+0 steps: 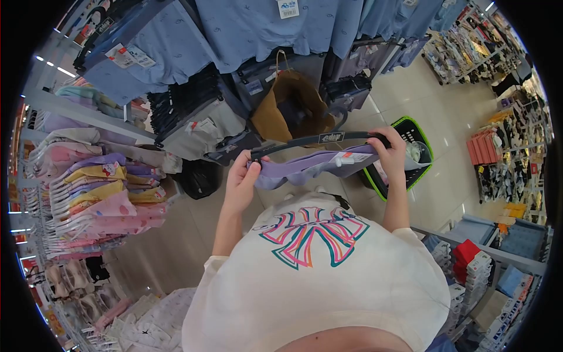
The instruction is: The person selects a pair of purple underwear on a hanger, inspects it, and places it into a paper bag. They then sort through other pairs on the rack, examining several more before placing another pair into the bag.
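A black clothes hanger (293, 142) carries a lavender garment (299, 168) with a white and red tag (350, 158) near its right side. My left hand (241, 179) is closed at the hanger's left end, with the thumb on the fabric. Around the hanger's right end my right hand (390, 154) is closed. The hanger's hook (337, 119) points away from me. Just beyond it, a brown paper bag (271, 114) stands open with dark contents that I cannot make out.
Ahead is a rack of blue garments (258, 29). A black basket with a green rim (406, 188) sits on the floor at right. At left hang pink and yellow children's clothes (111, 188), near a black bag (199, 178). Shelves with packaged goods (475, 264) stand at lower right.
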{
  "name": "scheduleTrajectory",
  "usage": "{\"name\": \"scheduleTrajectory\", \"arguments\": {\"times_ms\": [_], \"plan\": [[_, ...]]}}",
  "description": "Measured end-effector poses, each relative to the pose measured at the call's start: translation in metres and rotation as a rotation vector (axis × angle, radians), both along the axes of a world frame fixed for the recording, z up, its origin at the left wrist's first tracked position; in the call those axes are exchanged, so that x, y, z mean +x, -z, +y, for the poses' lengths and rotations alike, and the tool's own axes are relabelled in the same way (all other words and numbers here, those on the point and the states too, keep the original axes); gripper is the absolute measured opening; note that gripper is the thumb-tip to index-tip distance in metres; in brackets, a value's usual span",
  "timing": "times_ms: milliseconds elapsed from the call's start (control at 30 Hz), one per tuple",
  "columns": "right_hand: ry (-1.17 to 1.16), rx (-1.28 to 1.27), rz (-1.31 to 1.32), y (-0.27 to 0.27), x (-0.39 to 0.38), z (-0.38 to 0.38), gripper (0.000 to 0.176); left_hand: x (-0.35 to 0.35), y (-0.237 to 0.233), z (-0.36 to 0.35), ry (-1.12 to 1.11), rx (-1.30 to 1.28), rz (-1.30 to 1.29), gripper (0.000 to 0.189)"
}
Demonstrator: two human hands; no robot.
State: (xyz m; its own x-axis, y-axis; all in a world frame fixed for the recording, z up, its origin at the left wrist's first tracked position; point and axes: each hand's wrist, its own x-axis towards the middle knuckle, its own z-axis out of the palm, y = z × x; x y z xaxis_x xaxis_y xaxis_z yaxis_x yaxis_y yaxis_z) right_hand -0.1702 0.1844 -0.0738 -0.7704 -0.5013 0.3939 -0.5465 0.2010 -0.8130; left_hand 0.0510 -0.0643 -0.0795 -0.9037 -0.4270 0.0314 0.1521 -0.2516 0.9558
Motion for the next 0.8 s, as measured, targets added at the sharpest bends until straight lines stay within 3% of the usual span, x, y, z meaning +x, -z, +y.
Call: {"name": "scheduleTrajectory", "arguments": {"times_ms": [233, 367, 600, 700, 733, 800], "plan": [[-0.035, -0.329, -0.229, 0.024, 0.004, 0.0, 0.008, 0.006, -0.005, 0.006, 0.109, 0.094, 0.087, 0.022], [-0.127, -0.45, -0.168, 0.036, -0.003, 0.017, 0.004, -0.002, -0.005, 0.015, 0.281, -0.341, -0.147, 0.024], [-0.075, -0.577, -0.187, 0.041, -0.025, 0.065, 0.024, -0.04, 0.026, 0.039, 0.468, -0.597, -0.251, 0.024], [0.224, -0.714, -0.221, 0.048, -0.042, 0.082, 0.019, -0.064, 0.037, 0.048, 0.554, -0.73, -0.437, 0.024], [0.287, -0.727, -0.201, 0.053, -0.055, 0.091, 0.013, -0.074, 0.038, 0.052, 0.509, -0.717, -0.352, 0.029], [0.376, -0.774, -0.125, 0.053, -0.076, 0.104, 0.012, -0.1, 0.032, 0.061, 0.536, -0.753, -0.439, 0.031]]}}
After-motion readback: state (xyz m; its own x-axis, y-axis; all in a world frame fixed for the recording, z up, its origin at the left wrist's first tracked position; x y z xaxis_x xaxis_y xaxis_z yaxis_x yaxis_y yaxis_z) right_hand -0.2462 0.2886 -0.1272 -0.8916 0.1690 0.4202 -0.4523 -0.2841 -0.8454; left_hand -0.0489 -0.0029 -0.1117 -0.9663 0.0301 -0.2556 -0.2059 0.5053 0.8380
